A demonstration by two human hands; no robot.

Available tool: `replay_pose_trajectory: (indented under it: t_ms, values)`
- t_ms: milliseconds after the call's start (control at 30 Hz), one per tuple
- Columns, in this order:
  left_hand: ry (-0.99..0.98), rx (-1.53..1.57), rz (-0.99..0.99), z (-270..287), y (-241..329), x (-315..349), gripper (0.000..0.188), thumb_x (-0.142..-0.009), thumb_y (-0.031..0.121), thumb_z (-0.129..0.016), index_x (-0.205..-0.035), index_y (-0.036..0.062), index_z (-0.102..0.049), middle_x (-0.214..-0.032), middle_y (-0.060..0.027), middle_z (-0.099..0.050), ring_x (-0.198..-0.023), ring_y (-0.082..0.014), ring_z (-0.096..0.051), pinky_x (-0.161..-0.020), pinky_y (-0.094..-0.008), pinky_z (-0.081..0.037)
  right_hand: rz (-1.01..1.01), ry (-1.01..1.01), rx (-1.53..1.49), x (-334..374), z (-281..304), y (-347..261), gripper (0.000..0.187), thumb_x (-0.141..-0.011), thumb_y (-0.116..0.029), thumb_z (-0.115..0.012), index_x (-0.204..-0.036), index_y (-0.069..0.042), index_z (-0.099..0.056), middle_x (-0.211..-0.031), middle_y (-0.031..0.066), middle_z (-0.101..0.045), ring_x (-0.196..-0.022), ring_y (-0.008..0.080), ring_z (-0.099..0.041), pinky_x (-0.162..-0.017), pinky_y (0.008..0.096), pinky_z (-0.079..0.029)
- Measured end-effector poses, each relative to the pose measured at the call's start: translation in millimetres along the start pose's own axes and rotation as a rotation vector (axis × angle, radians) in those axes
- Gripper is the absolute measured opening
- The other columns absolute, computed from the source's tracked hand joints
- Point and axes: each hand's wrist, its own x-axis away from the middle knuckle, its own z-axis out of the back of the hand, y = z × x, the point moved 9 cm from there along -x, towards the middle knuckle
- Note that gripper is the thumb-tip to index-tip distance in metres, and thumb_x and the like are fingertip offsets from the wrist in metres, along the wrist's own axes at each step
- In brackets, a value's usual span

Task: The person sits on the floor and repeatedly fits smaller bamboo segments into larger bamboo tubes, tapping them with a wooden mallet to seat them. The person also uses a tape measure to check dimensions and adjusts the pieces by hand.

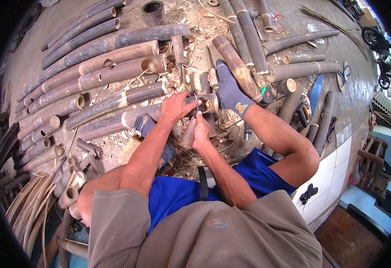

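A dark bamboo pole (148,114) lies crosswise between my feet, its notched, pale-cut end (210,103) at the right. My left hand (176,106) is wrapped over the pole near that end, its thumb stretched toward a narrow blade. In my right hand (200,130) is a hand tool with a thick wooden handle (188,135); its blade points up to the cut end, partly hidden by fingers. A short bamboo piece (199,83) sits just beyond. My dark-socked right foot (234,91) rests beside the cut end.
Several bamboo poles (110,73) lie at the left, some with holes. A wooden mallet (177,49), a wooden-handled chisel (213,77), a green tape measure (267,94) and a handsaw (309,106) lie around. Shavings cover the floor. White tiles (327,178) edge a step at right.
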Motion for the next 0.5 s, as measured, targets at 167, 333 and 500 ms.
replay_pose_trajectory:
  t_ms: [167,333,500]
  values:
    - [0.025,-0.072,0.021,3.3,7.0,-2.3,0.071,-0.086,0.069,-0.065,-0.12,0.0066,-0.071,-0.112,-0.0202,-0.075,-0.11,-0.0368,-0.07,-0.098,-0.0485,-0.05,0.07,0.05,-0.027,-7.4,-10.7,-1.7,0.04,-0.111,-0.047,-0.047,-0.108,-0.008,-0.058,-0.08,0.0096,-0.062,-0.064,0.0238,-0.064,-0.056,0.0422,-0.055]
    - [0.048,-0.083,-0.045,-1.2,3.5,4.4,0.074,-0.084,0.068,-0.065,-0.126,0.0072,-0.069,-0.119,-0.0199,-0.073,-0.114,-0.0357,-0.068,-0.101,-0.0472,-0.049,-0.185,0.006,0.176,18.3,12.4,-27.6,0.041,-0.096,-0.05,-0.071,-0.1,-0.011,-0.057,-0.072,0.0057,-0.059,-0.058,0.0242,-0.062,-0.054,0.0398,-0.055]
    - [0.056,-0.093,-0.102,2.3,14.2,13.8,0.087,-0.074,0.075,-0.07,-0.129,0.0073,-0.068,-0.122,-0.0192,-0.072,-0.117,-0.0343,-0.066,-0.1,-0.0472,-0.05,-0.317,-0.148,0.412,36.7,31.3,-56.4,0.05,-0.1,-0.057,-0.06,-0.118,-0.011,-0.058,-0.081,0.0055,-0.062,-0.067,0.0236,-0.065,-0.061,0.0407,-0.058]
